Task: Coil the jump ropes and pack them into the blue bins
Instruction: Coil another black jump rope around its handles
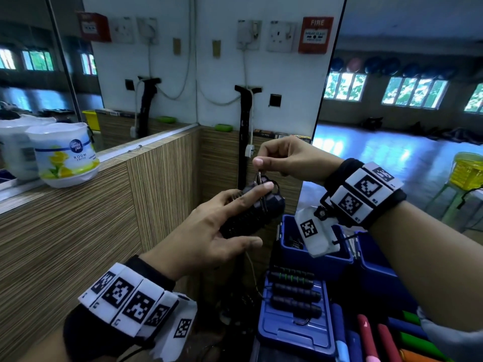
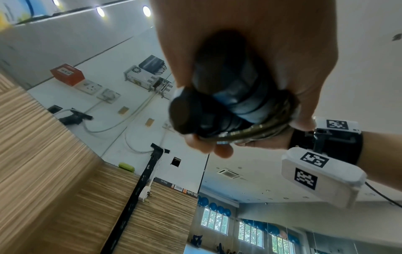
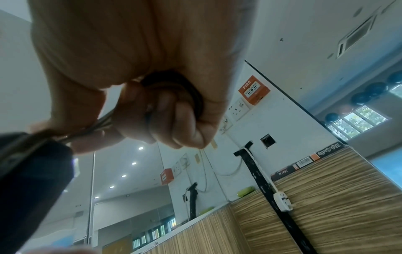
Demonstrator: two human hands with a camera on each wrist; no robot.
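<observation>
My left hand (image 1: 243, 218) grips a pair of black ribbed jump rope handles (image 1: 252, 212) held side by side, with the index finger laid along the top and the thumb underneath. The left wrist view shows the fingers curled round the handles (image 2: 217, 103), with dark rope loops (image 2: 250, 132) at their end. My right hand (image 1: 261, 165) pinches the rope loops (image 1: 260, 177) just above the handle tips. In the right wrist view its fingers (image 3: 169, 111) curl round the coiled rope (image 3: 191, 89). An open blue bin (image 1: 321, 259) sits below my right wrist, with a dark coil partly visible inside.
A second blue bin (image 1: 379, 273) stands to the right. A blue lid (image 1: 287, 335) in front carries several more black handles (image 1: 295, 296). Coloured foam sticks (image 1: 379, 340) lie at the bottom right. A wood-grain ledge (image 1: 78, 218) on the left holds a room freshener tub (image 1: 66, 155).
</observation>
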